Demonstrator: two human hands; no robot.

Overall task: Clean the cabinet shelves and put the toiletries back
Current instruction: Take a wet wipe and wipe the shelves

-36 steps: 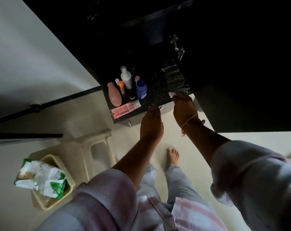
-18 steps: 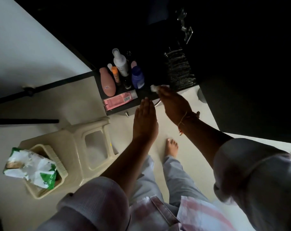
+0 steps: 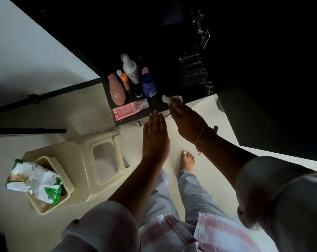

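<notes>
Leftward now, right hand (image 3: 187, 122) fingertips press wipe (image 3: 169, 98) on shelf (image 3: 157, 106).

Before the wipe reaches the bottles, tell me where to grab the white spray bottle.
Grip the white spray bottle around its upper body below the cap, coming from above. It stands tallest; the orange tube and blue bottle crowd its lower sides.

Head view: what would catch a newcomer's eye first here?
The cluster of toiletries standing at the left end of the dark shelf, bright against the black cabinet. Beside them, the right hand presses a white wipe onto the shelf's front edge, while the left hand is flat and empty. On the floor to the left, a green-and-white wipes packet lies in a cream tray.
</notes>
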